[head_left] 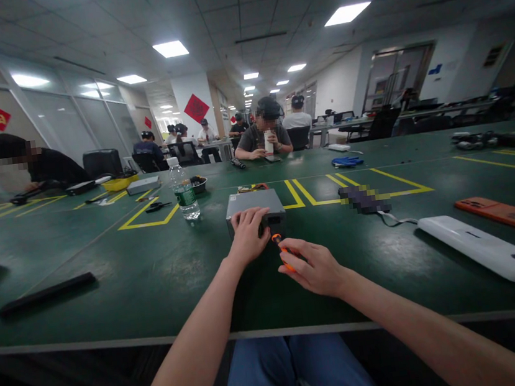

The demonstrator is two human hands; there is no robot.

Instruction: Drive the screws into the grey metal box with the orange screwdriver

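On the green table in front of me sits a grey metal computer power supply (253, 201), with a dark socket on its near face and some coloured wires (252, 188) behind it. My left hand (249, 234) grips it from the near left, fingers over the top edge and thumb by the front face. In my right hand (312, 266) is a screwdriver (286, 259) with an orange and black handle, pointed at the lower front of the power supply. My own fingers and its small size hide the screwdriver's tip, so contact with a screw cannot be seen.
A water bottle (184, 189) stands left of the power supply, before a small bowl (199, 184). A black bar (47, 294) lies at left. To the right are a white power bank (487, 246), an orange phone (514, 215) and blue gloves (347, 161). A person (269, 132) sits opposite.
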